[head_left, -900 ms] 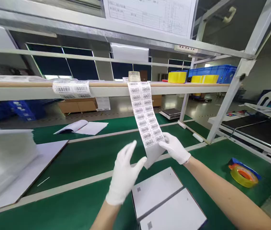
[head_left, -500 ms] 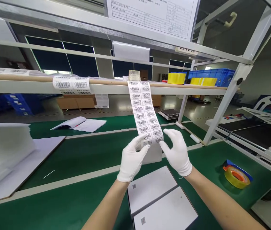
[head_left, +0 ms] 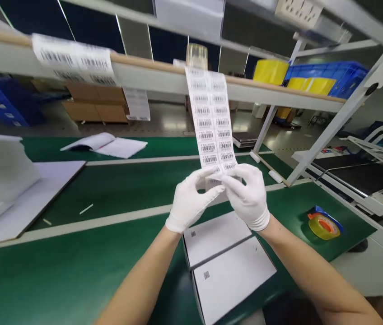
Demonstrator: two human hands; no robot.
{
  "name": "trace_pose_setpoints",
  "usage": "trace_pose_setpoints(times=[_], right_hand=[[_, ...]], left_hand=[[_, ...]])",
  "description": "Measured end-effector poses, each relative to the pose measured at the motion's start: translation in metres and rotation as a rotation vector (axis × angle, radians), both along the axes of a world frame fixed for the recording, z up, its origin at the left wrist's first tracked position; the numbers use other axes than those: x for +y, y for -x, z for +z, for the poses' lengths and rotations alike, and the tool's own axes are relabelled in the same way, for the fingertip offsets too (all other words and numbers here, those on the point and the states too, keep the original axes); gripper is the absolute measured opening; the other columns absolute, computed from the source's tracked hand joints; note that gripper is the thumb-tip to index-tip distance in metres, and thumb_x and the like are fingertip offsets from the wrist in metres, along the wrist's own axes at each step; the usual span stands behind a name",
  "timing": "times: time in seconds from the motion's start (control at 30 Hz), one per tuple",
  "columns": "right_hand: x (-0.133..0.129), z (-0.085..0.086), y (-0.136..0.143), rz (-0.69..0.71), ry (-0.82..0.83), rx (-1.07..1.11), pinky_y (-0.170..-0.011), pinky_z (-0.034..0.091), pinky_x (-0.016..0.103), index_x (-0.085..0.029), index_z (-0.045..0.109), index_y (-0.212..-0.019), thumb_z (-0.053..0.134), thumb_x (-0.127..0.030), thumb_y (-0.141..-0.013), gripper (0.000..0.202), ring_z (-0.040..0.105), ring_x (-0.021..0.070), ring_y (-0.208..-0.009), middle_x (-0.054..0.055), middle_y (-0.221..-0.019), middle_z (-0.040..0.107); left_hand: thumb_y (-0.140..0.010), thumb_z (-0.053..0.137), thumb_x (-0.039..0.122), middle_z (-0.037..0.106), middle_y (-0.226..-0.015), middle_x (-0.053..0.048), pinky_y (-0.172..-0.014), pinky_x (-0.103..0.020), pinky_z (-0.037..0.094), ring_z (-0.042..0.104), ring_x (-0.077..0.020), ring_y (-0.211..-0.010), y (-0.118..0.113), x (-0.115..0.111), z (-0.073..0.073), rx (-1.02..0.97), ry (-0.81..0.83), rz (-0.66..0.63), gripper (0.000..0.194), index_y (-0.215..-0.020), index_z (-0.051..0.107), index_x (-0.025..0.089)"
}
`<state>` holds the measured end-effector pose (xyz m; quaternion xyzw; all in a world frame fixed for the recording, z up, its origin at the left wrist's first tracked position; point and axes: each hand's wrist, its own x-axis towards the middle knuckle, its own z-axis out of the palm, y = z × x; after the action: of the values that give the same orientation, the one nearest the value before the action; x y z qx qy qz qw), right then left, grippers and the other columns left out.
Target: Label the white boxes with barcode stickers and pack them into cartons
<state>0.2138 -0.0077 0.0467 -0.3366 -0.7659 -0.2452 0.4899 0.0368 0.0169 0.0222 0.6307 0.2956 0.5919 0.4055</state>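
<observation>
A long strip of barcode labels (head_left: 213, 126) hangs down from the shelf, printed in two columns. White-gloved, my left hand (head_left: 193, 196) pinches the strip's lower end from the left. My right hand (head_left: 247, 194), also gloved, has its thumb and fingers closed on the same end from the right, and the fingertips of both hands nearly meet. Below my hands, two flat white boxes lie side by side on the green surface: a farther box (head_left: 217, 239) and a nearer box (head_left: 234, 275). Each has a small square code near its left corner.
A second label strip (head_left: 72, 58) drapes over the shelf (head_left: 157, 76) at left. Yellow tape rolls (head_left: 271, 72) and a blue bin (head_left: 327, 76) stand on the shelf. A tape roll (head_left: 323, 225) lies at right, an open notebook (head_left: 110, 144) at the back, white sheets (head_left: 5, 180) at left.
My right hand has closed in from the right and now grips the strip's end along with my left hand. The camera view has tilted downward, so the shelf appears higher.
</observation>
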Motion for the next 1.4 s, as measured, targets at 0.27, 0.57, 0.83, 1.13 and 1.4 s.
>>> trace_pose_setpoints(times=[0.27, 0.57, 0.83, 1.13, 1.4], right_hand=[[-0.1, -0.018, -0.011, -0.208, 1.235, 0.335, -0.069, 0.049, 0.029, -0.026, 0.06, -0.093, 0.05, -0.027, -0.104, 0.015, 0.061, 0.0152, -0.073, -0.004, -0.08, 0.064], [-0.127, -0.039, 0.023, -0.203, 1.708, 0.044, -0.065, 0.043, 0.027, -0.024, 0.049, -0.074, 0.049, -0.021, -0.097, 0.023, 0.055, 0.0142, -0.066, -0.005, -0.071, 0.06], [-0.124, -0.048, 0.022, -0.213, 1.65, -0.023, -0.059, 0.041, 0.027, -0.023, 0.05, -0.071, 0.052, -0.013, -0.092, 0.023, 0.051, 0.0127, -0.059, -0.007, -0.063, 0.057], [-0.125, -0.051, 0.023, -0.213, 1.608, -0.02, -0.056, 0.039, 0.026, -0.023, 0.051, -0.071, 0.054, -0.011, -0.091, 0.023, 0.051, 0.012, -0.057, -0.007, -0.063, 0.058], [-0.125, -0.052, 0.024, -0.214, 1.612, -0.03, -0.056, 0.042, 0.027, -0.024, 0.054, -0.072, 0.054, -0.011, -0.091, 0.023, 0.055, 0.0132, -0.057, -0.007, -0.064, 0.06]], left_hand=[[-0.085, 0.082, 0.049, 0.061, -0.151, -0.01, -0.119, -0.047, 0.048, 0.054, -0.0331, -0.144, 0.012, 0.027, -0.03, -0.077, -0.095, -0.073, 0.064, -0.14, 0.062, 0.024], [-0.086, 0.08, 0.053, 0.059, -0.152, -0.003, -0.117, -0.049, 0.049, 0.051, -0.0357, -0.146, 0.001, 0.041, -0.057, -0.165, -0.097, -0.105, 0.069, -0.148, 0.054, 0.037], [-0.087, 0.08, 0.046, 0.056, -0.156, 0.002, -0.116, -0.049, 0.051, 0.05, -0.0356, -0.147, 0.004, 0.028, -0.057, -0.085, 0.001, -0.09, 0.073, -0.153, 0.05, 0.037], [-0.089, 0.078, 0.046, 0.053, -0.159, 0.002, -0.115, -0.044, 0.054, 0.048, -0.0349, -0.149, 0.003, 0.027, -0.053, -0.099, -0.061, -0.103, 0.059, -0.144, 0.06, 0.039], [-0.092, 0.067, 0.058, 0.053, -0.158, -0.002, -0.11, -0.052, 0.052, 0.043, -0.0407, -0.15, -0.001, 0.033, -0.059, -0.051, -0.155, -0.052, 0.064, -0.149, 0.054, 0.033]])
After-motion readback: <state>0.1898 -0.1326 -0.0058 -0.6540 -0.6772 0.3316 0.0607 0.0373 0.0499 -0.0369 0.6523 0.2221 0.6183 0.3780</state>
